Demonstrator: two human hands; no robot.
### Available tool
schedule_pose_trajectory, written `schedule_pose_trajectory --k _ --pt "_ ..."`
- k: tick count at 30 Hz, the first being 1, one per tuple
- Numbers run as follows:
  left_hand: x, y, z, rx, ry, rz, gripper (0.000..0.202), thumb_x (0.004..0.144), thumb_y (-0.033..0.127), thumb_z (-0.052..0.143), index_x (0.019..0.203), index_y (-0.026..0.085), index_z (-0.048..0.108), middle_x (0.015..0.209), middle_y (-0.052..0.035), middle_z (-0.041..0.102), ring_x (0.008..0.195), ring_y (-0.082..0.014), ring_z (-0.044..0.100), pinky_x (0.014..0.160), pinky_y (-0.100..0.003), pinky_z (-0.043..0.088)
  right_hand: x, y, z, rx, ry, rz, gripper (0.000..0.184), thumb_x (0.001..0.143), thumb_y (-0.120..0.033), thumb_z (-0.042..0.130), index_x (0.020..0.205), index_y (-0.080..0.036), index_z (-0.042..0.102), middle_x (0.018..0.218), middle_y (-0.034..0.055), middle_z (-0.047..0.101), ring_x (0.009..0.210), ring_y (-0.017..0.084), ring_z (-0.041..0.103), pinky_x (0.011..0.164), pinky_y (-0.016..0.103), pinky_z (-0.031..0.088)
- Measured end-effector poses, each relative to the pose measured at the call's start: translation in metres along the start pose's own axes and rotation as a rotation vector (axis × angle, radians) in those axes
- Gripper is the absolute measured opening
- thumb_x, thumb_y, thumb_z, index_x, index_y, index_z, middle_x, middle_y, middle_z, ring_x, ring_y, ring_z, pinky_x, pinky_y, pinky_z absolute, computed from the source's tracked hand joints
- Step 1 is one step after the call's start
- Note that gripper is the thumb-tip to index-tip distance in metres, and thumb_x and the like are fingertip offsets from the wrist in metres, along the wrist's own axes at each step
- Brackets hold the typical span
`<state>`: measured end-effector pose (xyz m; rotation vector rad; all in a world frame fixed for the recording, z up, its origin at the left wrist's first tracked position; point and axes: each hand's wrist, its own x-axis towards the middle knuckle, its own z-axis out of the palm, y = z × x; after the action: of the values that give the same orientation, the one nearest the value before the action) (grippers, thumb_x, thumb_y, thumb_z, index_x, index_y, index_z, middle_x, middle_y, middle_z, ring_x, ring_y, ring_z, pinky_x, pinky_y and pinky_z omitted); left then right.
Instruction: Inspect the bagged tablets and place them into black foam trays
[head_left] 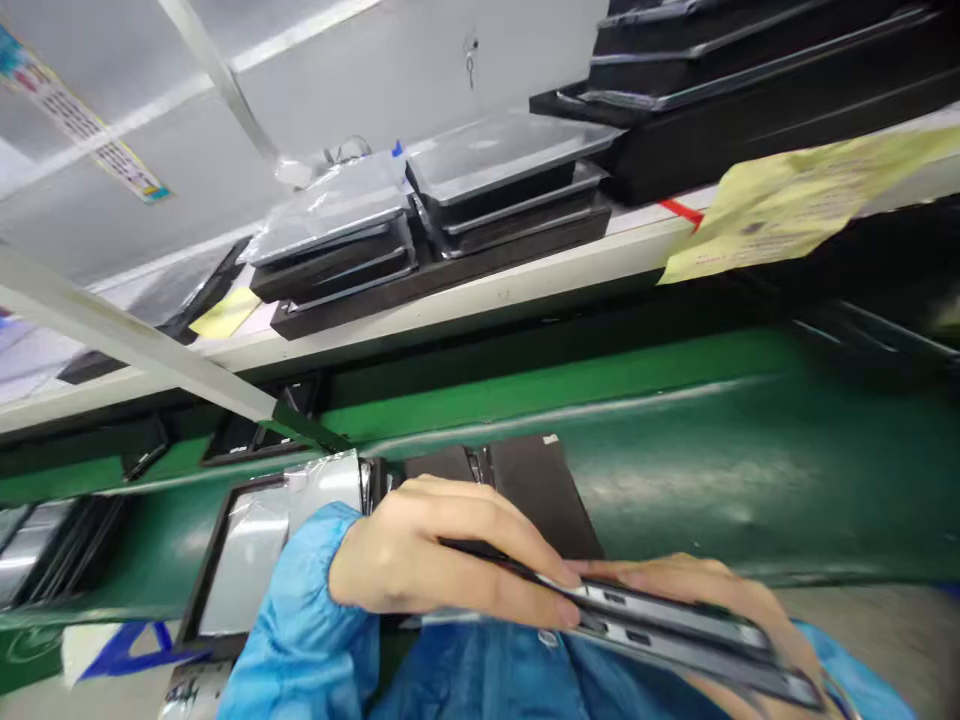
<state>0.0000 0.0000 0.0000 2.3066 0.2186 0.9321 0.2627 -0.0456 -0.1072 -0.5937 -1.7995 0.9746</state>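
1. The laptop (660, 625) is thin, dark and closed, held edge-on just over the near side of the belt (600, 440), tilted across the view with its silver port edge showing.
2. The left hand (442, 550) is wrapped around the laptop's left end, fingers closed and curled over the top, so that end is firmly in its grip.
3. The right hand (697, 600) has the other end, fingers lying nearly flat along the laptop and pressed against it. Can't really see the thumb from here.
4. A blue sleeve (300, 620) covers the left wrist, right at the belt's near edge.
5. On the belt, just past the left hand, there's a dark panel (540, 490). Left of that sits a black tray (247, 550) with a film-wrapped silver slab in it.
6. Beyond the belt runs a white shelf (450, 290) with stacks of black trays (502, 165) on it.
7. A yellow paper (795, 200) and a bit of red tape (682, 212) sit at the shelf edge, up and right of the belt.
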Motion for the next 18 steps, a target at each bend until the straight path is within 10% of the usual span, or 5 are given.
schedule_pose_trajectory --k 8,14,18 --pt "-0.002 -0.005 -0.009 -0.163 -0.134 0.023 0.017 0.095 0.008 0.066 0.101 0.0 0.079 0.109 -0.0218 0.08 0.107 -0.026 0.078 0.103 -0.025 0.061 -0.013 0.011 0.002 0.029 -0.043 -0.063 0.034 0.106 -0.038 0.053 0.14 -0.035 0.057 0.118 0.0049 0.079 0.096 0.023 0.079 0.079 0.025 0.065" --pt "-0.015 -0.005 -0.001 0.063 -0.184 0.05 0.021 0.098 0.021 0.065 0.089 0.025 0.083 0.113 -0.0049 0.082 0.109 -0.0175 0.077 0.1 -0.016 0.059 -0.018 0.012 0.004 0.075 -0.06 -0.091 0.044 0.108 -0.051 0.039 0.142 -0.03 0.057 0.118 0.0091 0.079 0.101 0.025 0.078 0.082 0.027 0.065" --pt "-0.012 0.008 -0.009 0.245 -0.255 0.064 0.026 0.098 0.042 0.065 0.096 0.024 0.083 0.13 -0.0106 0.076 0.131 -0.0254 0.066 0.11 -0.029 0.055 -0.009 0.002 0.006 0.036 -0.01 -0.095 0.038 0.105 -0.048 0.051 0.139 -0.033 0.061 0.112 0.0047 0.08 0.091 0.023 0.079 0.08 0.022 0.064"
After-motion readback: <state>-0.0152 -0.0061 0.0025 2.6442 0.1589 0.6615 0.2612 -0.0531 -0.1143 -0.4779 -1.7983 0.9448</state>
